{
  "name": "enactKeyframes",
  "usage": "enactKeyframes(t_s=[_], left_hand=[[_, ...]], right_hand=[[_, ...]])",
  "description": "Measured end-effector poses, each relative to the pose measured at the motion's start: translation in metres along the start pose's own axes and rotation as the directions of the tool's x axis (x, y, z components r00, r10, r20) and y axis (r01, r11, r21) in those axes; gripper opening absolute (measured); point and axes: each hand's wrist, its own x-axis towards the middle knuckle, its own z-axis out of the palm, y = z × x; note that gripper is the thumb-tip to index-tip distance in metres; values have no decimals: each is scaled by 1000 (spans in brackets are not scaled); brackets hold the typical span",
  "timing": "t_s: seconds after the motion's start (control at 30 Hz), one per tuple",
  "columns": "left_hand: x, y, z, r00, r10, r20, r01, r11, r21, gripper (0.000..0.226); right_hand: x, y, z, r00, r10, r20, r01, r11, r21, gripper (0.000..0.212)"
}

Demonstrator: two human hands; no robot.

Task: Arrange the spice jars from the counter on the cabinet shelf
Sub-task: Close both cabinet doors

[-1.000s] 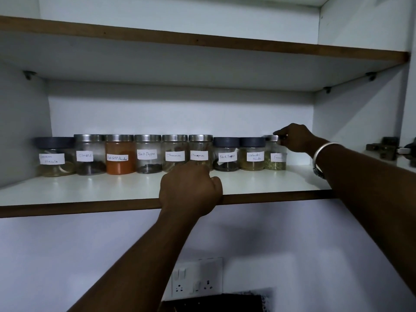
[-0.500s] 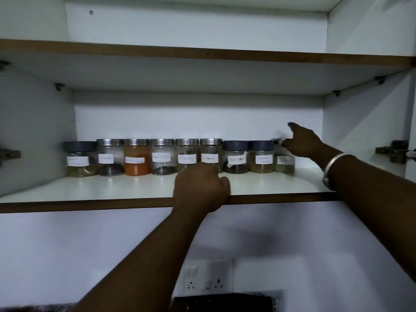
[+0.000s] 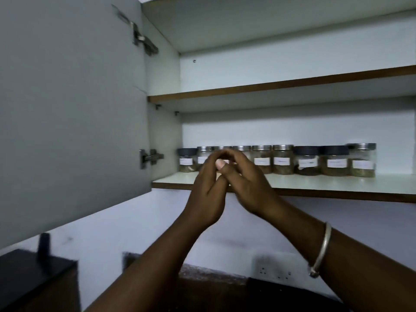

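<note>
Left hand, right hand — together now

**Shiny jars, matt laminate**

Clear, glossy-walled spice jars, glass or plastic unclear. Brushed metal lids on most, matt dark plastic lids on three. White paper labels. Smooth white laminate shelf, brown wood-look front edge. Matt grey cabinet door; dull metal hinge. Polished metal bangle.
</note>
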Motion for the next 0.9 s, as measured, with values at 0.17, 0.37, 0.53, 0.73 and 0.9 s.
enactKeyframes(t_s=[0.17, 0.37, 0.53, 0.73, 0.9], left_hand=[[-31, 60, -108, 989, 96, -113, -38, 902, 431, 39], [-63, 131, -236, 762, 528, -375, 116, 458, 881, 36], [-74, 142, -308, 621, 421, -661, 543, 376, 751, 47], [-92, 108, -347, 656, -73, -752, 526, 759, 385, 39], [-96, 119, -340, 680, -211, -703, 397, 911, 111, 40]], right_hand=[[2, -63, 83, 984, -171, 45, 156, 959, 236, 51], [22, -133, 176, 924, -356, 140, 298, 898, 323, 68], [43, -161, 241, 897, -419, 140, 390, 900, 197, 74], [41, -171, 294, 889, -445, 112, 435, 895, 101, 89], [34, -174, 303, 897, -415, 155, 393, 906, 155, 84]])
